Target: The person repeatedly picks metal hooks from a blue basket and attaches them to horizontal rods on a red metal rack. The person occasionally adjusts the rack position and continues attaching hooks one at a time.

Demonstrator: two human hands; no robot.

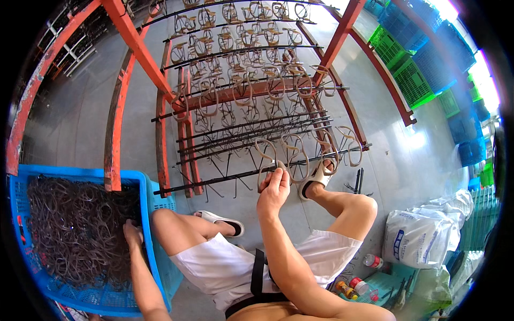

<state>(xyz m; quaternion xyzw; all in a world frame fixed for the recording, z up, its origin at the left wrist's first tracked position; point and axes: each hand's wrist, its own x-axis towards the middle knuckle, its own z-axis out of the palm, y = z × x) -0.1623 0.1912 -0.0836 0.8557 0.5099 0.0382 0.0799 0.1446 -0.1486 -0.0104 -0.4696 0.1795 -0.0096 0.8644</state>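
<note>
My right hand [274, 184] is closed on a thin brownish curved loop piece [265, 147] at the front black rod [235, 175]. More such loop pieces [293, 152] hang along that rod to the right of the hand. My left hand [133, 234] reaches into a blue plastic crate [147, 214] at the left, beside its inner wall. A tangled heap of dark curved pieces [80, 230] fills the crate. The left fingers are mostly hidden among these pieces, so their grip does not show.
A red metal rack [163, 128] rises ahead, carrying several black rods hung with loop pieces. Stacked green crates [412, 80] and blue crates [436, 61] stand at the far right. A white sack [415, 238] and plastic bottles [348, 290] lie at the near right.
</note>
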